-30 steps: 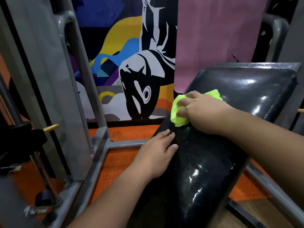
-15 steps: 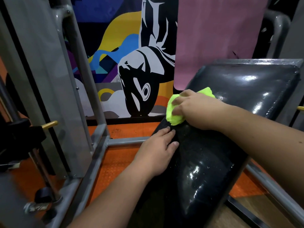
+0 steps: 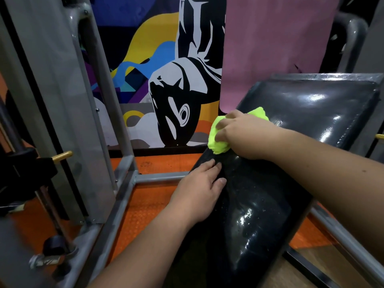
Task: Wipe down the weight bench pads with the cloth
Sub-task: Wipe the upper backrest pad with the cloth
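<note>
— Two hands are at work, and we start with the bunched neon yellow-green cloth [image 3: 218, 140]. Where do we find it?

— We see it pressed against the left edge of the glossy black vinyl bench pad [image 3: 259, 204], where the lower pad meets the raised back pad [image 3: 311, 104]. Our right hand [image 3: 243, 136] has its fingers curled over the cloth, gripping it against the vinyl.

— And our left hand [image 3: 199, 192]?

— We lay it flat on the lower pad just below the cloth, fingers straight and together, holding nothing. The two hands are near each other but apart.

— What shows on the pad's surface?

— We see small droplets and bright highlights across the black vinyl.

— Around it?

— We see the grey steel tube frame [image 3: 124, 188] to the left on the orange textured floor [image 3: 145, 206], a brass-coloured pin [image 3: 62, 156] farther left, the colourful painted mural [image 3: 166, 80] behind, and a pink mat [image 3: 274, 42] upright beside the mural.
</note>
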